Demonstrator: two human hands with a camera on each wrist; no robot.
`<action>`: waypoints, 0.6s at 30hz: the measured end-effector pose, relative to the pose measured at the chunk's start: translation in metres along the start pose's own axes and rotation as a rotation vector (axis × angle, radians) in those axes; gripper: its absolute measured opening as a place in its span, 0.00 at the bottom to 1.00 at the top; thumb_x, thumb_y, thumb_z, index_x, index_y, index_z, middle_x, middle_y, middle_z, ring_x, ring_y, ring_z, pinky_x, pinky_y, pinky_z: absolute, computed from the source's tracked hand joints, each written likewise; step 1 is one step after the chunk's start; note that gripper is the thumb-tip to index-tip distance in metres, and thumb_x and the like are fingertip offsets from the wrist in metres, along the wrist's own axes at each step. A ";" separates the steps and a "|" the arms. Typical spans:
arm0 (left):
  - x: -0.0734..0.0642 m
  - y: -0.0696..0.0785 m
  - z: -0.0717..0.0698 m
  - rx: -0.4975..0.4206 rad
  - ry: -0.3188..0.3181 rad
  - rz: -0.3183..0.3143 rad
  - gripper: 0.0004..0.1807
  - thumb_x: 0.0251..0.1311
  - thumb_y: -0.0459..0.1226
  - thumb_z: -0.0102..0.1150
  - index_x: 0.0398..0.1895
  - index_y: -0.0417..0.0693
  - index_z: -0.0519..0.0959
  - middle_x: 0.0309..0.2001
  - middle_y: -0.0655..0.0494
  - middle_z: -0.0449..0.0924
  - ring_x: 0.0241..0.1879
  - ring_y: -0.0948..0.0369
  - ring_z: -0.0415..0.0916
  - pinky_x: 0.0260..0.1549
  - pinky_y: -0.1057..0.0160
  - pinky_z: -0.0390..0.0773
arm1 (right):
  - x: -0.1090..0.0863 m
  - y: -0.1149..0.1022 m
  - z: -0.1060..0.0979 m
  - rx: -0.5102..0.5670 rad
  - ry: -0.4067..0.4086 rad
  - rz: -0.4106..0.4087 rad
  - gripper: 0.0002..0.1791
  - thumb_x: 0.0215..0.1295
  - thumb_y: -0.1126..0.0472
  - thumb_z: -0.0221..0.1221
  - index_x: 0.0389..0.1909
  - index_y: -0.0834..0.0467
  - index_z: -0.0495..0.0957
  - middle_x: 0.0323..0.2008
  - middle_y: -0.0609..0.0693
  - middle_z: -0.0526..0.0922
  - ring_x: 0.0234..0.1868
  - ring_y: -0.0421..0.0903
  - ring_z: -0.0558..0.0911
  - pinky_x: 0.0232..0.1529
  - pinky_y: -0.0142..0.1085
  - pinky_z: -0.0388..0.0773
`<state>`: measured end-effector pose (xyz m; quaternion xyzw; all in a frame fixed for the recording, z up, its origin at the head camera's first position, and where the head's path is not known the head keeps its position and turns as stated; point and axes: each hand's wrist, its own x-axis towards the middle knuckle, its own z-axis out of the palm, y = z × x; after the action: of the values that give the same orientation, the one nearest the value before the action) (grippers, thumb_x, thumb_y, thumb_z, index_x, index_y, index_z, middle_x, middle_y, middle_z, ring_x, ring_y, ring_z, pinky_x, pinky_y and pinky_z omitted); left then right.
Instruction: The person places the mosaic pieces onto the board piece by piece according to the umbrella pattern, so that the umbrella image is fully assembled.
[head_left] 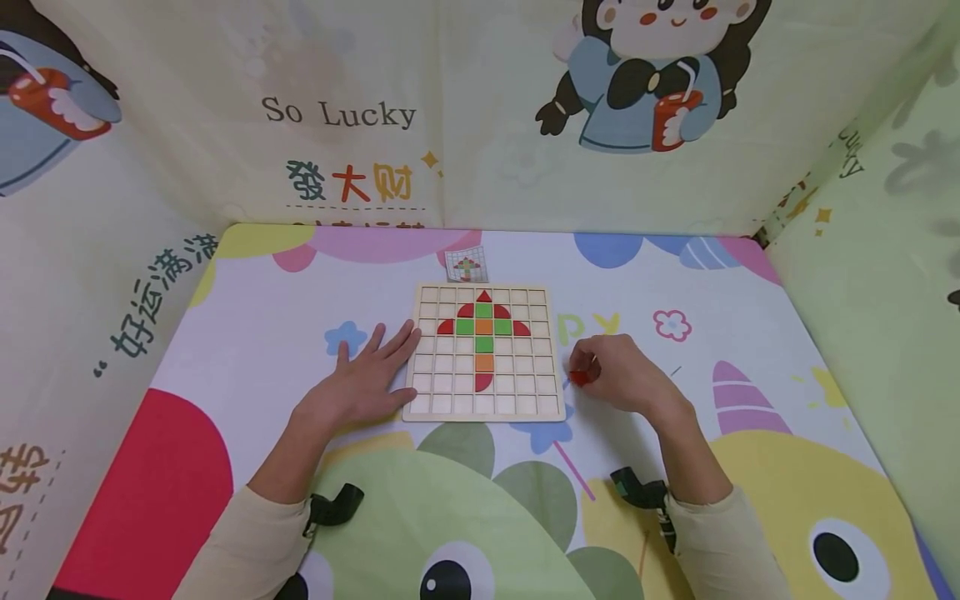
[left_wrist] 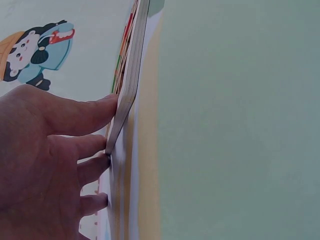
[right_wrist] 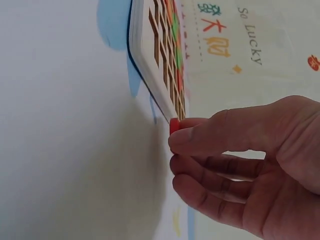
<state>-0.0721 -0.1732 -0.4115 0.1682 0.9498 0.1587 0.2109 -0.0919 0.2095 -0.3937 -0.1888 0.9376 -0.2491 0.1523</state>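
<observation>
A square wooden grid board (head_left: 442,406) lies flat on the table, with red, green and orange pieces set in its cells in a tree-like pattern. My left hand (head_left: 367,379) rests at the board's left edge, fingers straight and spread; in the left wrist view its thumb touches the board's side. Just off the right edge, my right hand (head_left: 618,375) pinches a small red piece (right_wrist: 174,128) between thumb and fingers. The fingers cover most of that piece, so its shape cannot be told. The lowest piece in the pattern is a red quarter-round piece (head_left: 483,382).
A small pattern card (head_left: 467,265) showing a similar figure lies behind the board. The table is covered with a colourful cartoon cloth (head_left: 262,333). Printed cloth walls (head_left: 480,167) stand at the back and both sides. A dark wrist camera (head_left: 337,505) sits on each sleeve.
</observation>
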 end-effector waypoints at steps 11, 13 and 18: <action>0.000 0.002 0.000 0.005 0.007 -0.007 0.47 0.73 0.50 0.56 0.86 0.54 0.44 0.87 0.57 0.36 0.84 0.40 0.33 0.70 0.18 0.36 | 0.020 -0.033 0.010 0.040 -0.041 -0.084 0.10 0.57 0.72 0.70 0.37 0.55 0.87 0.32 0.47 0.83 0.36 0.46 0.77 0.38 0.36 0.79; 0.000 0.002 -0.001 0.006 0.010 -0.006 0.46 0.73 0.50 0.56 0.86 0.54 0.44 0.87 0.57 0.37 0.84 0.40 0.33 0.70 0.18 0.36 | 0.025 -0.038 0.015 0.042 -0.053 -0.108 0.10 0.58 0.71 0.70 0.37 0.55 0.87 0.32 0.47 0.84 0.36 0.46 0.77 0.38 0.35 0.79; -0.001 0.001 0.000 0.003 0.006 -0.009 0.47 0.72 0.50 0.56 0.86 0.54 0.44 0.87 0.57 0.36 0.84 0.40 0.33 0.70 0.18 0.36 | 0.036 -0.050 0.028 0.042 -0.085 -0.177 0.09 0.59 0.70 0.71 0.37 0.54 0.88 0.33 0.45 0.85 0.34 0.43 0.78 0.36 0.32 0.80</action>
<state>-0.0712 -0.1731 -0.4105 0.1638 0.9513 0.1569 0.2086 -0.0990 0.1426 -0.3976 -0.2781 0.9045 -0.2732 0.1732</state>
